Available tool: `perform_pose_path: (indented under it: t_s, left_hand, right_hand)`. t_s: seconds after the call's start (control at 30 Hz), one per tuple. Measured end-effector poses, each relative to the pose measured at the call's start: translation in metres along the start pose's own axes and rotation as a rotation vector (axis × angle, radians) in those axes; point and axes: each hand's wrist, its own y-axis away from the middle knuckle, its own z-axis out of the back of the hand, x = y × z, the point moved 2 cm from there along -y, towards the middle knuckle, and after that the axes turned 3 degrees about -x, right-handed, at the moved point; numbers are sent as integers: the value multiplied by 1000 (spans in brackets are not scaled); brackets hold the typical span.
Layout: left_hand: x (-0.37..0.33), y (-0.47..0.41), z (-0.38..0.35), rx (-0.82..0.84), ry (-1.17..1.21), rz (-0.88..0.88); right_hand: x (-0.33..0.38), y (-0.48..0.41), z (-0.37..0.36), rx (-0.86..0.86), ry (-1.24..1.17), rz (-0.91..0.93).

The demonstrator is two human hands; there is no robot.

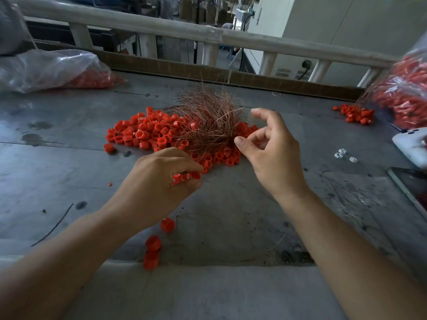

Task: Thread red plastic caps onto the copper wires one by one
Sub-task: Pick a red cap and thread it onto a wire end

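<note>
A pile of red plastic caps [147, 132] lies in the middle of the grey table [69, 172]. A tangled bundle of thin copper wires [208, 118] sits on top of the pile's right half. My left hand [166, 179] curls round several red caps [184, 176] at the pile's near edge. My right hand [270, 153] hovers at the right side of the wire bundle, thumb and fingers loosely bent; I cannot tell whether a thin wire sits between them. Three loose caps [153, 245] lie near the table's front edge.
A clear bag of red caps [53, 70] lies at the back left. Another bag with caps and wires [406, 88] is at the far right, with a small heap of caps [355, 114] beside it. A white device [411, 144], small white pieces [344, 155] and a dark slab [413, 185] lie right.
</note>
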Motion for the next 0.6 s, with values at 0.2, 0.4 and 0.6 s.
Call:
perform_pose_path:
  t_s: [0.2, 0.4, 0.6]
  left_hand:
    - [3, 0, -2, 23, -24, 10]
    - [5, 0, -2, 42, -36, 19]
    - [5, -1, -1, 33, -31, 43]
  right_hand:
    - [-3, -9, -11, 108, -324, -185]
    - [1, -8, -9, 60, -461, -118]
    - [4, -8, 2, -28, -527, -57]
